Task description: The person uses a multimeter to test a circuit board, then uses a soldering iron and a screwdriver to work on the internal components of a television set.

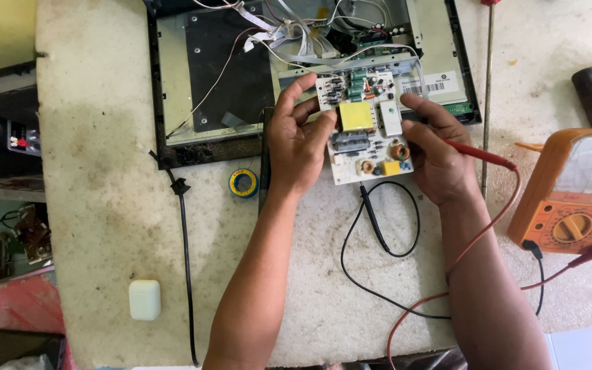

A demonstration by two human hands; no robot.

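Both forearms are bare, with no sleeves, gloves, rings or watch.

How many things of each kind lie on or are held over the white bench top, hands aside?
Circuit board, held by both hands: 1
Test probes: 2, red and black
Orange multimeter: 1
Opened flat device chassis: 1
Solder spool: 1
White earbud case: 1
Total: 7

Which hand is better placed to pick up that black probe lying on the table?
Probably the right hand: the black probe lies just below the circuit board, nearer it. But it already holds the red probe, while the left hand grips the board.
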